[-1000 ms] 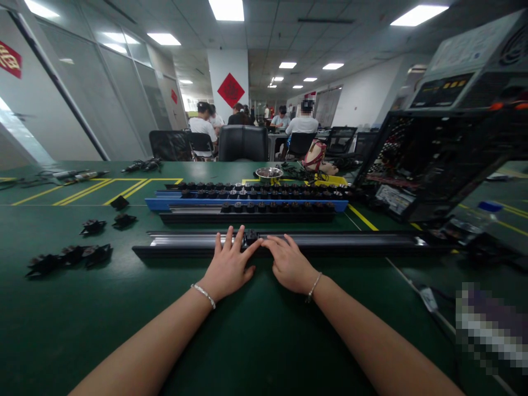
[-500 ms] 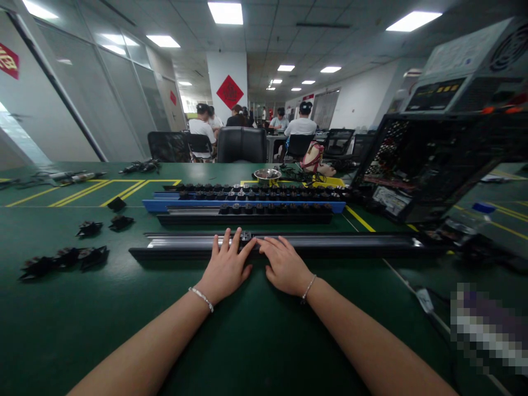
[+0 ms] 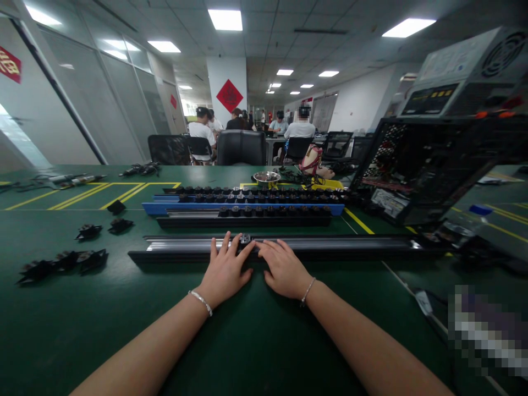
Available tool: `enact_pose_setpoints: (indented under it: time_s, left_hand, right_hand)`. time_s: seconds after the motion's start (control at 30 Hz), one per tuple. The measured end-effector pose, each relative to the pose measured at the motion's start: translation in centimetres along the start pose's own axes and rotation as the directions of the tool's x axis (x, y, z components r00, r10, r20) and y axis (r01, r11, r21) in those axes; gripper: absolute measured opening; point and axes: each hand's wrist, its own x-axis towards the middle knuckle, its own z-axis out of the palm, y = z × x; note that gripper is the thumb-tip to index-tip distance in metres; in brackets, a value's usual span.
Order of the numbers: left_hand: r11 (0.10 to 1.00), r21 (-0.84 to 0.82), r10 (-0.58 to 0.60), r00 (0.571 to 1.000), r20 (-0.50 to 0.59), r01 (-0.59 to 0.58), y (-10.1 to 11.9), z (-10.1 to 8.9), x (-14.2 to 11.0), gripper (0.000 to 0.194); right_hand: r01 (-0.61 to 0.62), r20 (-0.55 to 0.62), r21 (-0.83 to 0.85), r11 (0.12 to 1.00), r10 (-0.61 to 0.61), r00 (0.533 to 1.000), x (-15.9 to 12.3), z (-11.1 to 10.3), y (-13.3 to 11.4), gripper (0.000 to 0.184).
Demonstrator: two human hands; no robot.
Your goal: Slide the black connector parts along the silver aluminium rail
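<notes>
Green table (image 3: 256, 341) below, ceiling lamps (image 3: 225, 20) at top; long black rail (image 3: 325, 255) mid-frame, inside shiny grey; left hand (image 3: 226, 267) spread open; right hand (image 3: 286, 270) bent, grip unclear.

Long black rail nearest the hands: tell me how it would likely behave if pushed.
The long black rail is probably stiff, judging by its straight, raised side walls. Lying low along the green table, it would likely slide rather than tip. Its glossy channel may be slippery, so the small dark part in it could shift.
</notes>
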Motion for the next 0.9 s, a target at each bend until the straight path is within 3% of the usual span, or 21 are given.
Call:
enact_pose_setpoints:
  time_s: [0.9]
  left_hand:
    - [0.993, -0.072, -0.097, 0.994, -0.043, 0.094, -0.39, -0.20, 0.14, 0.042]
  right_hand:
    - [0.021, 0.061, -0.048, 0.999, -0.019, 0.998, 0.07, -0.56, -0.04, 0.024]
